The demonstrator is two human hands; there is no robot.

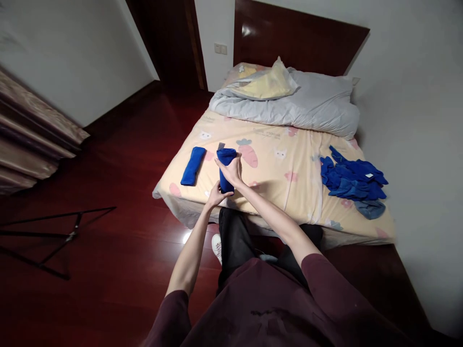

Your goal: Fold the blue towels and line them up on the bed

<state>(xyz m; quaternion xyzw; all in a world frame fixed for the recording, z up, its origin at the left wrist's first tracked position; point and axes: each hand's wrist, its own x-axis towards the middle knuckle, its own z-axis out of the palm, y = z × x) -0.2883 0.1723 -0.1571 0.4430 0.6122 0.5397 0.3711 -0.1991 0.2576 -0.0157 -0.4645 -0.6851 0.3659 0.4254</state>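
Between my two hands is a rolled blue towel (226,155), lying lengthwise away from me over the bed's near left part. My right hand (233,169) wraps its far upper part, the thumb across the top. At the near end, my left hand (217,194) grips the roll with the thumb along its edge. A small dark grey tag (221,145) sticks out at the far end. Just left lies a second blue roll (193,166), flat on the sheet and apart from my hands. A loose heap of blue cloths (352,178) sits at the bed's right side.
The bed (285,188) has a cream printed sheet. A grey quilt (321,103) and a yellow pillow (269,84) lie by the dark headboard (296,36). Black stand legs (72,235) stand on the red floor at left, near a curtain (36,135).
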